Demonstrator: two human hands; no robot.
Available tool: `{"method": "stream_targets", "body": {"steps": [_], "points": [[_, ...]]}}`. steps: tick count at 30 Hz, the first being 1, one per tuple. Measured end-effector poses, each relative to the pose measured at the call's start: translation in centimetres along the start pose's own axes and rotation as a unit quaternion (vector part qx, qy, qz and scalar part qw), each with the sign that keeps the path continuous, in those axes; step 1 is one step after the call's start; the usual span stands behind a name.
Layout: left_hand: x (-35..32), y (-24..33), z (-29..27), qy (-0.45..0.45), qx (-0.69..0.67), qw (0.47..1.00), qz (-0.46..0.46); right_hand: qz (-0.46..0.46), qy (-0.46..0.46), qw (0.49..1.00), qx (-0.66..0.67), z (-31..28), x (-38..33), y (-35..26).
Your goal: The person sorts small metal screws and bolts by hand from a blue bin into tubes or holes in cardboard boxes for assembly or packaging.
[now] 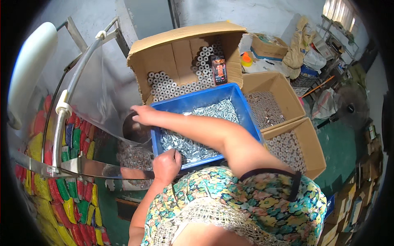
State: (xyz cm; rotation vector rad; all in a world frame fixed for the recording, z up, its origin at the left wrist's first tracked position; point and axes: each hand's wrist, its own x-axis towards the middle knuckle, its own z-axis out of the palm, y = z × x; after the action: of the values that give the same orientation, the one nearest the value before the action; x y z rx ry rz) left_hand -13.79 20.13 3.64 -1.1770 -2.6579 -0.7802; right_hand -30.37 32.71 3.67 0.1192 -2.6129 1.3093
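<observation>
Beside the blue bin [193, 101], left hand [167, 166] nearer, right hand [143, 115] reaching across

Loose silvery pins [221, 110] in blue bin [245, 108]

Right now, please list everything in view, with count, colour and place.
Bin: one, blue, centre
Metal pieces: many, silver, inside bin
Far box: one, brown, behind bin
Ringlike cylinders: many, grey, far box
Phone-like device: one, dark, far box
Side boxes: two, brown, right of bin
Plastic sheet: one, clear, left
Metal frame: one, silver, left
Packets: many, red, yellow and green, lower left
Fan: one, dark, right
Clutter: uncountable, mixed colours, right
Floral top: one, multicoloured, lower centre
Left hand: one, bare, at bin's near-left corner
Right hand: one, bare, by bin's left edge
</observation>
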Motion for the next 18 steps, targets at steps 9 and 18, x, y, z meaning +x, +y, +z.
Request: {"method": "stream_targets", "body": {"steps": [9, 18], "points": [[-0.2, 0.7, 0.2, 0.031, 0.037, 0.998, -0.027, 0.105, -0.347, 0.848, -0.386, -16.6, -17.7, 12.8], [-0.3, 0.8, 0.7, 0.029, 0.068, 0.996, -0.049, 0.094, -0.382, 0.837, -0.380, -14.4, -19.5, 15.4]]}}
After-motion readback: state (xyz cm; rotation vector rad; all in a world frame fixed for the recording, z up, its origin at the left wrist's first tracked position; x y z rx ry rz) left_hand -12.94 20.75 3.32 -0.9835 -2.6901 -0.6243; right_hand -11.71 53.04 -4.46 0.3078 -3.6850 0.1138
